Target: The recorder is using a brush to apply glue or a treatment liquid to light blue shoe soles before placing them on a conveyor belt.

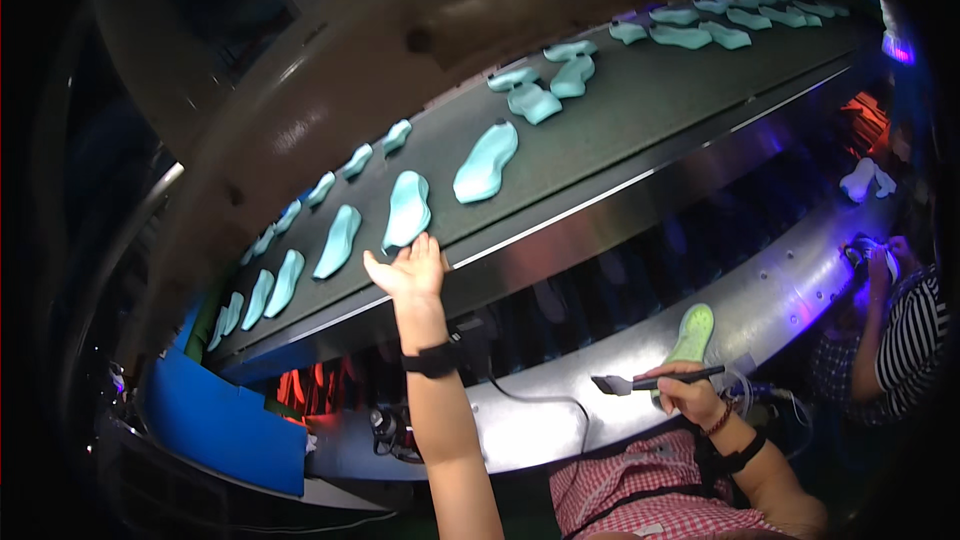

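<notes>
My left hand (412, 275) reaches out to the dark conveyor belt (600, 135), fingers stretched and thumb apart. Its fingertips are at the near end of a teal shoe sole (407, 208); whether they touch it I cannot tell. In my right hand (692, 398) is a flat brush (665, 380) with a black handle, its bristles pointing left. Just beyond the brush, a yellow-green shoe piece (692, 332) lies on the curved metal ledge (560, 390). To the right of the reached-for sole is another teal sole (487, 162) on the belt.
More teal soles lie along the belt, several in a cluster (534, 102). A blue panel (215, 405) stands at the left end. Under the belt, dark slots hold shoe-shaped pieces. A cable (540, 398) crosses the ledge. At the right, a co-worker in striped sleeves (910, 335) handles a shoe.
</notes>
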{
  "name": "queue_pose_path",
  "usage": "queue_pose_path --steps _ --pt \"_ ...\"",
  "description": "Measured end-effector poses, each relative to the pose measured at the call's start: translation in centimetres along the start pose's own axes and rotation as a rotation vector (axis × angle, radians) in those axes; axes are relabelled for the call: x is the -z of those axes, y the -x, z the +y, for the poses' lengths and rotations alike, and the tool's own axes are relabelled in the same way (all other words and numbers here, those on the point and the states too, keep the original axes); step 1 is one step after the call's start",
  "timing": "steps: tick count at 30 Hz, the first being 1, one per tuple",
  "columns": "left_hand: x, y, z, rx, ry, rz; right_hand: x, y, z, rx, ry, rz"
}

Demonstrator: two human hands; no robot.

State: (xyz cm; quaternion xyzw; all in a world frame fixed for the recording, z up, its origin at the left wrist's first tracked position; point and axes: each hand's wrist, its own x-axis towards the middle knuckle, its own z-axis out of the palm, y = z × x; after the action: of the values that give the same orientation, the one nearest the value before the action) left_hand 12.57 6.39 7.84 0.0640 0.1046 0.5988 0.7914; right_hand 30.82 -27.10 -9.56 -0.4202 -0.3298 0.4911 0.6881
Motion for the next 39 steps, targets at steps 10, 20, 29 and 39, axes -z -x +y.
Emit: queue_pose_path --steps 10,20,29,39 --pt "-0.9 -2.3 -7.1 -0.768 -2.243 -0.369 1.7 -0.2 1.9 -0.067 -0.066 0.082" --pt "5.2 4.6 -3.2 -1.170 -1.247 -0.454 3.1 -0.6 2.9 0.051 0.004 0.151" --pt "13.8 13.3 -1.0 0.064 -0.681 -0.310 2.2 -1.7 2.4 0.095 -0.145 0.140" --pt "23.5 19.9 -10.9 0.657 -0.329 -0.266 0.0 -2.8 1.1 -0.021 0.086 -0.094"
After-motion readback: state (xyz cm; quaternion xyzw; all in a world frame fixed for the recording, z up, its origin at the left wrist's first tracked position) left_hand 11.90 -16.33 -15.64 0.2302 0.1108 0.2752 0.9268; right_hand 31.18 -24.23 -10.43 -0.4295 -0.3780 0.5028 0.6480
